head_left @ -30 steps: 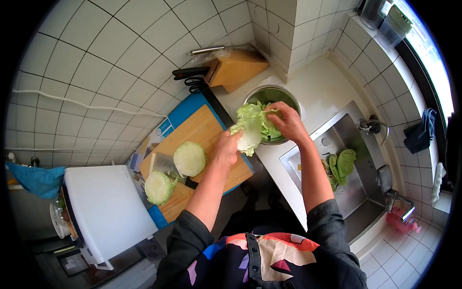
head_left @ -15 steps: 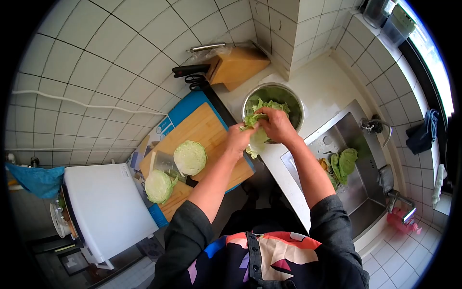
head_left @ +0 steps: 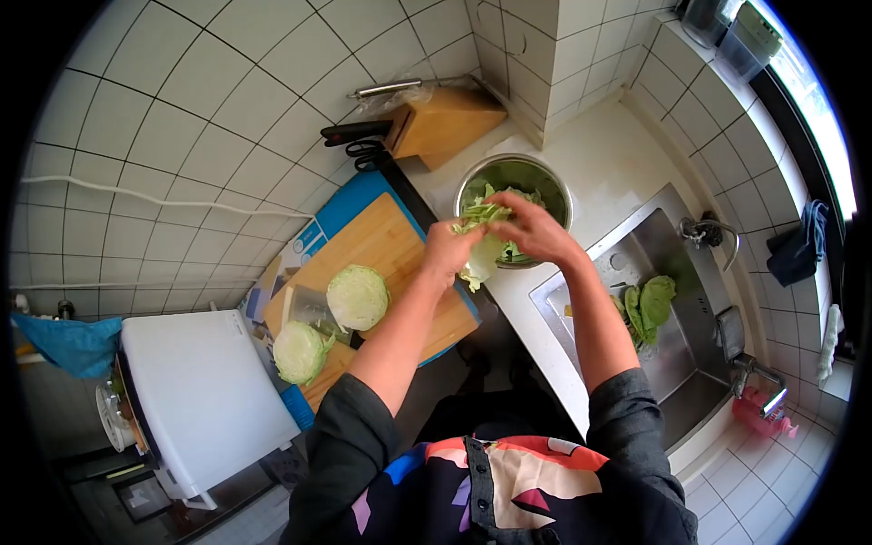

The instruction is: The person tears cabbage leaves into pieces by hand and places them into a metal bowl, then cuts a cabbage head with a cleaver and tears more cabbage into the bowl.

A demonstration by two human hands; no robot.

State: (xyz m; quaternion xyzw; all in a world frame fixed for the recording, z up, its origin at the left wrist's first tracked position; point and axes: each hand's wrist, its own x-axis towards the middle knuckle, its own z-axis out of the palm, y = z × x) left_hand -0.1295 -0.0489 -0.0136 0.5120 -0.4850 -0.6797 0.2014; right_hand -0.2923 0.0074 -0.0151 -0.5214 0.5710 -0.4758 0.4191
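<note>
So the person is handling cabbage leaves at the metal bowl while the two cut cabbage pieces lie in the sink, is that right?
Not quite: the head view shows the two cut cabbage pieces on the wooden cutting board, not in the sink. Cabbage leaves are indeed being handled at the metal bowl.

The left hand (head_left: 447,251) hides part of the leaf (head_left: 485,258), the right hand (head_left: 541,234) part of the bowl (head_left: 502,171).

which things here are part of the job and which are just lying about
Likely part of the job: leaf, bowl, cabbage pieces, board, knife, possibly sink leaves
Seemingly just lying about: scissors, knife block, pink bottle, blue cloth
</note>
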